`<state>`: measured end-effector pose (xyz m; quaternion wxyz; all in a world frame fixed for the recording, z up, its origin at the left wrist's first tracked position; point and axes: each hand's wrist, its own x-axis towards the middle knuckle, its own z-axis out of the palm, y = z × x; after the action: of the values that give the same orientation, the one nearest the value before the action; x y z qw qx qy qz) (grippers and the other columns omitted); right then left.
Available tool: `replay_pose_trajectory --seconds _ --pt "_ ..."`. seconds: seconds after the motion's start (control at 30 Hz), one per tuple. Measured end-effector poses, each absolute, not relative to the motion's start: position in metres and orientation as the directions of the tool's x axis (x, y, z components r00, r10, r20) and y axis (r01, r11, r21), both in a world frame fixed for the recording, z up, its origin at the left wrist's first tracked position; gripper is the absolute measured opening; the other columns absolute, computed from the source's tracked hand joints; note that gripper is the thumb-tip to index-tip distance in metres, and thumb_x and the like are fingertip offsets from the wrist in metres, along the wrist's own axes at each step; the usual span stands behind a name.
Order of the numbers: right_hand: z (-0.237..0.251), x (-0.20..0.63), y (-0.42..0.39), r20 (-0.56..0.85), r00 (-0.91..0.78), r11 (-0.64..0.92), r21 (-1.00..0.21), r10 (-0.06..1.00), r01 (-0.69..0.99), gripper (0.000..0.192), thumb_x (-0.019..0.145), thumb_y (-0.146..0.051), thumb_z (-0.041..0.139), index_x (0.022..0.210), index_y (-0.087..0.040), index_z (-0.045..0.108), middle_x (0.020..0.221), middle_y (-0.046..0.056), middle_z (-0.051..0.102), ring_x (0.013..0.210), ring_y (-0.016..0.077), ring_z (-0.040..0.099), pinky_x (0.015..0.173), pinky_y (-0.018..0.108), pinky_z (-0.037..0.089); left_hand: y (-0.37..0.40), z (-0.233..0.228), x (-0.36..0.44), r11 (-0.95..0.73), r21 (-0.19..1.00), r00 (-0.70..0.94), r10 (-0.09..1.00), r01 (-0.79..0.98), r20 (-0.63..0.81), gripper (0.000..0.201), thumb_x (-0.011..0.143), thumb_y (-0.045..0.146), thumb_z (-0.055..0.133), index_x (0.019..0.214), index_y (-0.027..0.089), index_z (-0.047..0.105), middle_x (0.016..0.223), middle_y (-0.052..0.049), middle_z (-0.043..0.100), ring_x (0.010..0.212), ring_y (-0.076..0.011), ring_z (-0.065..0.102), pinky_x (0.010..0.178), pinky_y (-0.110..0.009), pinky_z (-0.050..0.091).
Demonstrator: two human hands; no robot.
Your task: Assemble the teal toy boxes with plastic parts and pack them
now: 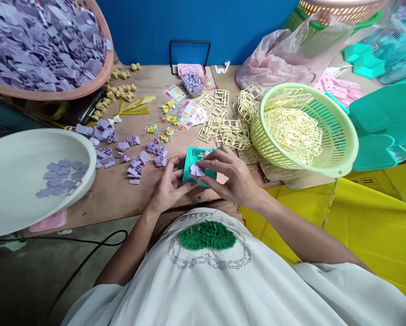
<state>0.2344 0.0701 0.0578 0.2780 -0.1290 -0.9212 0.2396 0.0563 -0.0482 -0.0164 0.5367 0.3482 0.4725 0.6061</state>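
Observation:
Both my hands hold a small teal plastic box [192, 159] at the near edge of the wooden table [121, 194]. My left hand [171, 183] grips its left side and underside. My right hand [228, 176] covers its right side, fingertips pressing pale lilac pieces [196, 170] against the box's front. Loose lilac plastic parts [135, 158] lie scattered on the table just left of my hands.
A white bowl [16, 199] with a few lilac pieces sits at left. A pink basin [77, 90] heaped with lilac parts is at top left. A green basket [339, 149] of cream plastic frames stands at right, teal boxes [383, 122] beyond it. Stickers [191, 112] lie mid-table.

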Motion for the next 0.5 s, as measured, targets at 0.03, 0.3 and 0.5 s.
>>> replay_pose_trajectory --seconds 0.03,0.3,0.5 --pt "0.059 0.235 0.071 0.434 -0.824 0.854 -0.509 0.363 0.108 0.023 0.105 -0.036 0.068 0.117 -0.019 0.077 0.101 0.011 0.072 0.093 0.026 0.06 0.081 0.045 0.053 -0.048 -0.017 0.056 0.035 0.944 -0.175 0.98 -0.329 -0.097 0.081 0.08 0.039 0.095 0.145 0.024 0.049 0.124 -0.011 0.08 0.109 -0.0239 0.08 0.095 -0.032 0.064" --pt "0.055 0.23 0.073 0.4 -0.844 0.863 -0.486 0.357 0.135 0.023 0.107 -0.036 0.064 0.112 -0.02 0.079 0.098 0.011 0.071 0.092 0.0258 0.058 0.079 0.044 0.053 -0.051 -0.023 0.055 0.093 0.937 -0.157 0.976 -0.337 -0.153 0.077 0.079 0.042 0.095 0.142 0.02 0.058 0.119 -0.011 0.083 0.111 -0.0272 0.08 0.1 -0.036 0.063" --pt "0.05 0.231 0.072 0.448 -0.822 0.867 -0.487 0.353 0.107 0.024 0.106 -0.037 0.066 0.113 -0.018 0.079 0.098 0.011 0.071 0.091 0.025 0.058 0.08 0.043 0.052 -0.053 -0.028 0.058 0.067 0.936 -0.164 0.978 -0.346 -0.131 0.078 0.081 0.042 0.093 0.147 0.02 0.059 0.13 -0.014 0.08 0.118 -0.0283 0.078 0.105 -0.038 0.062"
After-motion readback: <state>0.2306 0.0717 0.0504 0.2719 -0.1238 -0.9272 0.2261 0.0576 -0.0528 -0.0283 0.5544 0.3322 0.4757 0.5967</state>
